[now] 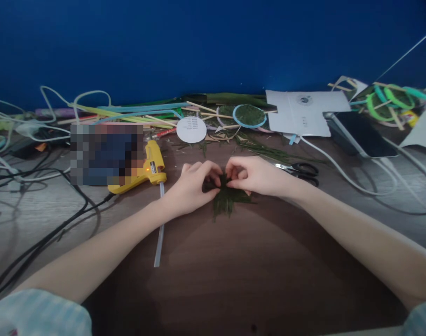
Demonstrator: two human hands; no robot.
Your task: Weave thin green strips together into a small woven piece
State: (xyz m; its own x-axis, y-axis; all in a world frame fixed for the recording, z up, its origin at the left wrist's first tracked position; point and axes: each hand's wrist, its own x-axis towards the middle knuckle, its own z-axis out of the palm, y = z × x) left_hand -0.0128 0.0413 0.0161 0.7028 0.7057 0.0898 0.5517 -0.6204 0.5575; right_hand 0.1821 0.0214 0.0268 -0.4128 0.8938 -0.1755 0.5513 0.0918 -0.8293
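Note:
Dark green, thin leafy strips [229, 204] fan out in a small bunch at the middle of the brown table. My left hand [199, 186] pinches the bunch from the left, thumb and fingertips together. From the right, my right hand [250, 175] pinches it too, close to the left fingertips. Part of the bunch is hidden behind my fingers. A yellow glue gun [155, 163] with an orange light lies just left of my left hand, a clear glue stick [159, 242] trailing from it. Black-handled scissors [304, 170] rest beyond my right forearm.
Along the blue wall [213, 42] lie wooden sticks, coloured strips, a white round card [191, 129] and a blue-rimmed green disc [249, 115]. A white printed sheet [300, 114] and a phone [365, 133] stand at right. Black cables [73, 219] and white cords cross the left side.

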